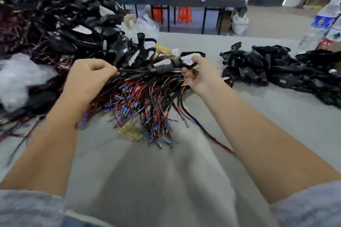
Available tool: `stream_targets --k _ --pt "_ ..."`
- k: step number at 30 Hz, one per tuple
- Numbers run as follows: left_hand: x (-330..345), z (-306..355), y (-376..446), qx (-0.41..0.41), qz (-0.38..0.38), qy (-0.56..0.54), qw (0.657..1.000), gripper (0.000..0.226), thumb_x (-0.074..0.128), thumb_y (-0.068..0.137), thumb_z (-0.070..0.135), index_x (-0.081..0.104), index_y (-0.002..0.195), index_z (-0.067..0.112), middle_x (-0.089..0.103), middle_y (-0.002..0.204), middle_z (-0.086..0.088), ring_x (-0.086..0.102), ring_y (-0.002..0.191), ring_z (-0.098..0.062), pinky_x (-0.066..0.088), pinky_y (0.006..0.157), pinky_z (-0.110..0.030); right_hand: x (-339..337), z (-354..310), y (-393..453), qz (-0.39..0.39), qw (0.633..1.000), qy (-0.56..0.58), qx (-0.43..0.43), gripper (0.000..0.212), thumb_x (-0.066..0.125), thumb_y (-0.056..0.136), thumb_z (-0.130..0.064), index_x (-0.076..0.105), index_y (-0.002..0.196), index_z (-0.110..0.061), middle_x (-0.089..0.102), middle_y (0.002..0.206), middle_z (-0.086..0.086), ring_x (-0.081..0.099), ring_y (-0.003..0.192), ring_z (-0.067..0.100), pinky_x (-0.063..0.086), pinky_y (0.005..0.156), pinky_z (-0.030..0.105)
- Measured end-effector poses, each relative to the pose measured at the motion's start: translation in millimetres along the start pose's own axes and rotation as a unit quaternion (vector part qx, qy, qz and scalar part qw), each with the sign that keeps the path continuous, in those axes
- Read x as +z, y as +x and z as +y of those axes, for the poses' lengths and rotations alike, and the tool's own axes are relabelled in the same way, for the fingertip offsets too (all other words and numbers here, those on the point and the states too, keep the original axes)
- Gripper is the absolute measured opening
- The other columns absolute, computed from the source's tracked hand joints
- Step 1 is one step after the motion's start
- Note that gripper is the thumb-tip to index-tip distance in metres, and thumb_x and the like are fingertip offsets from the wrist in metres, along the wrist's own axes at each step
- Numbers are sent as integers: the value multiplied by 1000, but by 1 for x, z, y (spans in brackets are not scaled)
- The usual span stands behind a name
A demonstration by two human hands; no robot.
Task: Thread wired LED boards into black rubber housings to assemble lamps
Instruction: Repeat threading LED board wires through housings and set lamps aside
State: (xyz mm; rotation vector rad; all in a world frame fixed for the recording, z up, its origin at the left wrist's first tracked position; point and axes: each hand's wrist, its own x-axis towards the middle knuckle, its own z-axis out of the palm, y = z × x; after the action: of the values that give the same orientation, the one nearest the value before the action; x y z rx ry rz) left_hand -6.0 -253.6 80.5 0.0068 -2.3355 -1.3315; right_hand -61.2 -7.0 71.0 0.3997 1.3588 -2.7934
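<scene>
1. Nearest the lens, grey sleeves point(27, 206) filled the bottom corners of the frame, with bare forearms reaching up over the pale grey table point(147, 180).
2. Above them, at centre frame, lay a fan of red and black wires point(147, 101) with blue-tipped ends, spread on the table.
3. The left hand point(88, 75), left of centre, was curled tight, pinching the end of a black cable point(136, 70) stretched level toward the other hand.
4. The right hand point(199, 75), right of centre, gripped a black rubber housing point(164, 68) and the white LED board point(186, 59) at its far end, fingers curled round them.
5. At the right edge, a pile of empty housings point(276, 72) lay on the table, well apart from the hands.
6. The upper left of the frame held a tall heap of assembled lamps point(55, 20), blurred.
7. A water bottle point(321, 24) stood at the upper right.
8. Farthest off, at top centre, stood a dark workbench point(184, 2) with orange stools point(184, 14) beneath.
</scene>
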Motion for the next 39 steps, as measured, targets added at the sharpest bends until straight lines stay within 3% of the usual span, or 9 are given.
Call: stream_targets --k 5,10,14,20,25,28,30,35,39 --pt "-16 -36 15 -35 126 47 990 20 60 76 37 67 66 22 61 53 11 48 54 -6 41 62 -28 46 6 10 -160 987 -7 -17 57 56 99 -24 30 147 -9 37 144 24 58 117 29 54 88 30" --pt "-2 -61 7 -56 118 136 982 22 59 86 34 72 82 17 70 81 -11 63 83 -33 47 76 -38 23 3 8 -124 989 -71 -49 21 51 100 -16 50 117 -4 59 98 14 65 84 23 57 77 29" --pt "13 -52 1 -127 134 260 948 29 58 85 33 68 111 27 60 122 -13 43 121 -41 39 99 -49 -28 -18 -7 -44 970 -217 -102 9 51 98 -15 57 102 -10 61 78 5 58 59 16 52 58 25" --pt "72 20 -8 -9 131 197 972 29 50 86 27 67 110 29 53 126 -8 37 126 -36 34 101 -46 -111 -26 -34 54 773 -612 -159 8 65 83 -24 64 89 -19 63 79 -5 57 73 14 46 69 29" --pt "166 77 -41 57 -107 62 991 18 50 86 27 68 88 28 66 89 10 59 86 -14 44 70 -31 -136 -17 -40 30 672 -728 -133 14 70 82 -29 57 80 -24 69 87 6 65 82 26 54 76 39" --pt "214 85 -57 14 -246 96 964 20 50 83 28 67 82 16 65 77 0 59 72 -23 48 66 -35 -138 -17 -38 45 613 -767 -184 13 65 81 -23 60 73 -15 64 76 7 60 78 26 46 61 32" --pt "233 85 -63 -5 -269 78 960 19 49 83 26 65 80 15 63 74 1 58 69 -23 49 65 -39 -141 -19 -38 25 642 -743 -188 25 66 80 -19 53 60 -12 53 59 3 52 61 17 33 48 30" --pt "251 80 -71 7 -123 -152 981 11 49 91 13 56 90 21 57 102 0 52 74 10 40 72 -12 -148 -27 -45 23 906 -401 -133 21 54 90 -7 55 69 -7 50 39 -7 34 29 5 23 32 16" --pt "249 75 -77 -15 -159 -213 964 17 45 96 13 57 88 23 61 92 1 57 77 -2 45 70 -16 -145 -38 -46 5 964 -165 -207 16 47 97 -1 53 83 -6 62 71 9 44 40 10 32 40 20"
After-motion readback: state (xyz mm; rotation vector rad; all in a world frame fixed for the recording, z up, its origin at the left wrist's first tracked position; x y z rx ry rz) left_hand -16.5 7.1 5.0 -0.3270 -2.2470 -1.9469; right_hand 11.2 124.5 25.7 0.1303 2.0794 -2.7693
